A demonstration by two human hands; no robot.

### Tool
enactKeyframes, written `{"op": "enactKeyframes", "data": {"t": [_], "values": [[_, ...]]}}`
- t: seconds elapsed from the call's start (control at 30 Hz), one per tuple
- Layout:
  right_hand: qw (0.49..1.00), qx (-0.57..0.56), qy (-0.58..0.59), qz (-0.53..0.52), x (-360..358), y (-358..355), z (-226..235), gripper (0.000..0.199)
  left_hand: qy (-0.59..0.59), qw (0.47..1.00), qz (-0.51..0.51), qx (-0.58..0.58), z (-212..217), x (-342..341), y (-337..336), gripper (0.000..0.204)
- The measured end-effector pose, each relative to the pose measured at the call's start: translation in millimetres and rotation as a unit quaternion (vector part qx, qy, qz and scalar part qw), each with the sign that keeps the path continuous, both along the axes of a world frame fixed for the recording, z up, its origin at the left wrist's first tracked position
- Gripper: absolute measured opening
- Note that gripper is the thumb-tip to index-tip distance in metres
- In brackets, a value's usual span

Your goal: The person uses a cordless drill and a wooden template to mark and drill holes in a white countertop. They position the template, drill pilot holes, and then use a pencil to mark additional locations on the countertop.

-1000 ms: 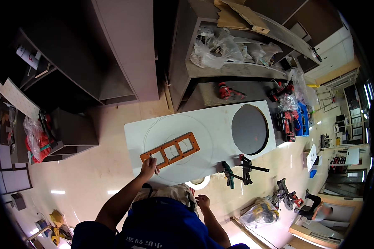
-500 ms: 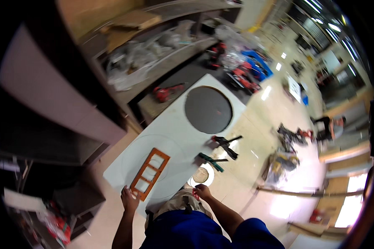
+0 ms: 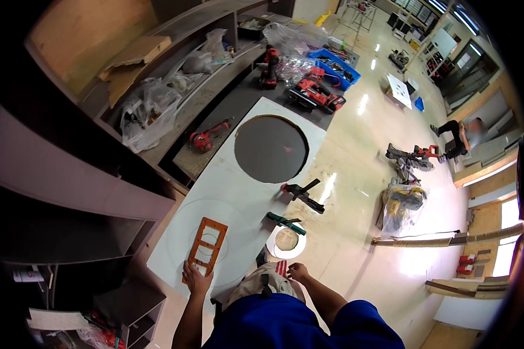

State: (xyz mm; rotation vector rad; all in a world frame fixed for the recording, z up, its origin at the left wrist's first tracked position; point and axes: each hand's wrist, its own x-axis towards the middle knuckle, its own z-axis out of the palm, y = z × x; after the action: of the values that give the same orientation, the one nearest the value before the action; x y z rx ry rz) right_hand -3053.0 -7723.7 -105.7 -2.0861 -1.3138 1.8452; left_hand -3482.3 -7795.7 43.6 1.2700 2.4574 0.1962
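My left hand is closed around the near end of a flat orange-brown frame with three openings. That frame lies on a long white board, inside pencilled circles. Near my waist, at the board's near right side, my right hand has its fingers curled; what they hold, if anything, is hidden. A small red-striped item shows just left of it. On the board's right edge sit a black clamp and a green clamp. Farther up, a large round hole is cut in the board.
Beyond the board are red power tools, a red drill and a blue tray. A white ring-shaped piece is below the green clamp. Dark shelving stands left. A person sits far right, past a saw.
My left hand has moved from the frame's left corner onto its near end and closed there. My right hand has shifted slightly right. The whole view has turned.
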Motion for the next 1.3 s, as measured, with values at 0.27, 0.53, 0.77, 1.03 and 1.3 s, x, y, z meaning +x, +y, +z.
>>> {"op": "enactKeyframes", "data": {"t": [0.27, 0.53, 0.77, 1.03, 1.3], "values": [[0.992, -0.107, -0.063, 0.019, 25.9, 14.0, 19.8, 0.026, -0.013, 0.999, 0.037, 0.012, -4.0, 3.8, -17.0, 0.087], [0.977, -0.008, -0.007, 0.215, -38.5, 11.2, -7.3, 0.039, -0.004, 0.998, 0.064, 0.011, -21.6, -12.2, -103.4, 0.079], [0.963, -0.239, 0.123, 0.025, -6.7, -16.3, -6.2, 0.043, -0.002, 0.974, 0.221, -0.039, -25.0, -21.9, -226.7, 0.049], [0.943, -0.33, 0.037, 0.031, 53.5, -19.9, -29.8, 0.031, -0.263, 0.804, 0.53, -0.057, -48.0, 55.1, -375.7, 0.025], [0.925, -0.205, 0.023, 0.319, 14.8, 20.7, -25.5, 0.02, -0.287, 0.798, 0.523, -0.086, -75.0, 207.6, -427.8, 0.02]]}}
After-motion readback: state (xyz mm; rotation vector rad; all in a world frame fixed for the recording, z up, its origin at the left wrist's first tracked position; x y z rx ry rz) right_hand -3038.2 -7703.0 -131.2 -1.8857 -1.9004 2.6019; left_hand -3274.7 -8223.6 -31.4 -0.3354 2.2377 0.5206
